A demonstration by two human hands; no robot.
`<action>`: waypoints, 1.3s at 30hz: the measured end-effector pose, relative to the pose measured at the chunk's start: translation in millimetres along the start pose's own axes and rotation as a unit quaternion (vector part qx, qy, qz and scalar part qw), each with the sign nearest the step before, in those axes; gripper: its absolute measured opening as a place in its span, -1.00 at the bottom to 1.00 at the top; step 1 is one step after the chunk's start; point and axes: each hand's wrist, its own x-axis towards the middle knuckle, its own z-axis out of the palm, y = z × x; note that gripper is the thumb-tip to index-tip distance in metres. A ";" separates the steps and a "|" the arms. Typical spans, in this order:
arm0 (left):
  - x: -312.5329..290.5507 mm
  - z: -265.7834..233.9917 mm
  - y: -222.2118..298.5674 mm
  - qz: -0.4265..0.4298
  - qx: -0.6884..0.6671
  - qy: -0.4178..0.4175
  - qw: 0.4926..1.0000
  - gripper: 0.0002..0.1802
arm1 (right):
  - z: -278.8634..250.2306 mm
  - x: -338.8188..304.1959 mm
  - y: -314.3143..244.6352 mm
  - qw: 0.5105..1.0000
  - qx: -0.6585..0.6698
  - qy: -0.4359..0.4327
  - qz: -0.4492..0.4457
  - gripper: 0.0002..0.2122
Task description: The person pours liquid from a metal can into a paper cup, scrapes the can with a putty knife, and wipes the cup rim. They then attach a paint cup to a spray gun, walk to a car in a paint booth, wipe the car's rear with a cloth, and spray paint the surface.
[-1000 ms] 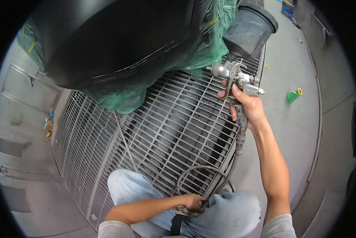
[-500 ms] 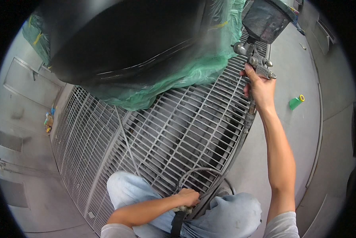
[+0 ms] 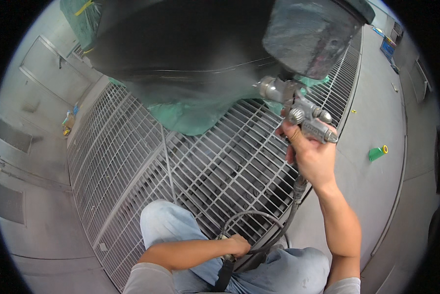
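My right hand (image 3: 314, 156) is wrapped round a metal spray gun (image 3: 298, 105), held upright with its nozzle facing left. A dark, paint-stained cup (image 3: 310, 36) sits on top of the gun. Pale mist hangs between the nozzle and a large, glossy black curved panel (image 3: 180, 39), and the nozzle stays apart from it. Green masking film (image 3: 188, 117) hangs under the panel's lower edge. From the gun's handle an air hose (image 3: 292, 215) runs down and loops near my knees. Low in front of me my left hand (image 3: 238, 245) is closed on this hose.
I squat over a metal floor grating (image 3: 220, 161). A green roll with a yellow end (image 3: 377, 153) lies on the grey floor at right. A blue box (image 3: 388, 48) stands far right. Small litter (image 3: 69, 121) lies by the left wall, which has a door panel (image 3: 50, 68).
My right hand has brought the spray gun left and nearer to me. The view has shifted, so the panel and film appear further right. My left hand keeps hold of the hose.
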 end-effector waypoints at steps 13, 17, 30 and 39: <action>-19.0 -35.6 12.8 0.022 -0.053 0.042 0.997 -0.68 | -29.0 28.3 8.3 0.996 0.068 0.049 -0.022 -0.74; -21.7 -42.4 11.5 0.044 -0.067 0.067 0.995 -0.63 | -63.9 39.6 14.3 0.995 0.037 0.093 -0.008 -0.74; -31.3 -67.7 14.0 0.031 -0.091 0.126 0.987 -0.56 | -133.1 63.8 15.7 0.959 -0.055 0.276 -0.023 -0.82; -23.8 -66.7 15.9 0.065 -0.044 0.071 0.994 -0.61 | -68.9 34.5 -36.6 0.986 -0.004 0.155 -0.063 -0.79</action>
